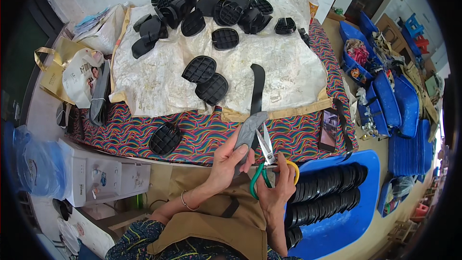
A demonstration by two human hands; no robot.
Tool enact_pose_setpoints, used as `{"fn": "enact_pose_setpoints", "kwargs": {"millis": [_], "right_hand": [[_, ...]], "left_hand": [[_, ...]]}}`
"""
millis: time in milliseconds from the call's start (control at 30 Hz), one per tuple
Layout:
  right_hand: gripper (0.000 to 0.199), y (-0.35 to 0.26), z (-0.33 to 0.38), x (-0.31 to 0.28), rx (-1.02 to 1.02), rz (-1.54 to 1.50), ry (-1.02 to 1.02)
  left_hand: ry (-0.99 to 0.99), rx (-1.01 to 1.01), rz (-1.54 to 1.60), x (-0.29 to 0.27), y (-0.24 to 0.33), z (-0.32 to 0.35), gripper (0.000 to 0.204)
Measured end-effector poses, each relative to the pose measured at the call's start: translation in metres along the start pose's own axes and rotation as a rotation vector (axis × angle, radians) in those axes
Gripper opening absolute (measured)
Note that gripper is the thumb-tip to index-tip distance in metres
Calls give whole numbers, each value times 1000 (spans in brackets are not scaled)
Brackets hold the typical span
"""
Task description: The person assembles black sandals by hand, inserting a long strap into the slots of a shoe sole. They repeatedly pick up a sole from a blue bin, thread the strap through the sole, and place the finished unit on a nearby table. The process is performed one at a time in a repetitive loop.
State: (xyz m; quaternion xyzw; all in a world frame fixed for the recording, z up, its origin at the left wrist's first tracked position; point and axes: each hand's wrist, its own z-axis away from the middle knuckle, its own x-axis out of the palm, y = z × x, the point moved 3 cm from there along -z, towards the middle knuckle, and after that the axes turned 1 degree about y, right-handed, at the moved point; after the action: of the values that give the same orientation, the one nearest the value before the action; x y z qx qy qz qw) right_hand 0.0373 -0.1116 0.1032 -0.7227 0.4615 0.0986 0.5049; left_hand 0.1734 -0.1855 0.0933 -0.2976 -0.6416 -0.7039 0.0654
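Scissors (265,156) with green and yellow handles, gripped in the right hand (276,190), open against a long black rubber strip (253,110) pinched in the left hand (230,156) above the tabletop (202,135); trimming looks unfinished, with black sole pieces (211,14) heaped beyond.

Phone (328,130), blue tray (356,212) of soles

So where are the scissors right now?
In the head view, the scissors sit low and just right of centre, in the right hand, blades open beside the grey strip that the left hand holds, at the near edge of the patterned cloth.
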Motion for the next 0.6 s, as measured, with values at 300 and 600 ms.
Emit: {"fn": "enact_pose_setpoints", "kwargs": {"millis": [300, 600], "right_hand": [[70, 4, -7, 2, 77, -60, 4], [64, 18, -35, -1, 226, -107, 37]], "left_hand": [[-28, -58, -80, 10, -6, 7, 55], [30, -76, -40, 2, -10, 5, 54]]}}
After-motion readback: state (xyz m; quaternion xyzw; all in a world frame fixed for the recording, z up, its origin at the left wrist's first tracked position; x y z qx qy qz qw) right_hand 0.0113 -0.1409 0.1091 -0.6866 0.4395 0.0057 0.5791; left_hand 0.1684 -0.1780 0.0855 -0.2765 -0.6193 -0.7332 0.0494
